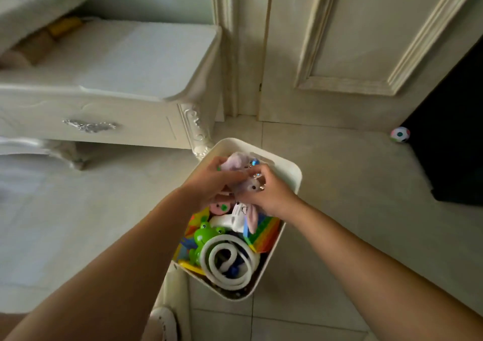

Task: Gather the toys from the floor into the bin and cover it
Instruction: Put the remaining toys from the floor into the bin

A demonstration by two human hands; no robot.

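**While the bin fills, one ball waits across the floor**

As both hands meet over the far half of the bin (293, 168), the fingers (224, 167) of the left hand (209, 182) curl round a pale purple plush (236, 160). The fingers (257, 170) of the right hand (270, 197) pinch the same soft bundle from the other side, where small metal rings glint. The plush is held just above the bin's contents, inside the line of its rim, so I judge it is being put in.

Beneath the hands the bin is already well stocked. A pink round toy (218, 207) and a white long-eared toy (240, 216) lie near its middle. A green frog (206, 232) lies nearer the person, against a coiled white strip (227, 262) that fills the near end. Rainbow-coloured pieces (266, 233) stand along the right wall, and flat bright ones line the left wall.

Most of the gathering looks done. One small spotted ball (400, 134) lies on the floor (339, 210) well apart from the bin, to its far right, beside a dark object. No lid that I can identify shows. A white object (167, 301) touches the bin's near left corner, but I cannot tell what it is. Covering is not yet done.

A white cabinet (104, 79) stands to the bin's far left, and a panelled door (366, 40) stands beyond it.
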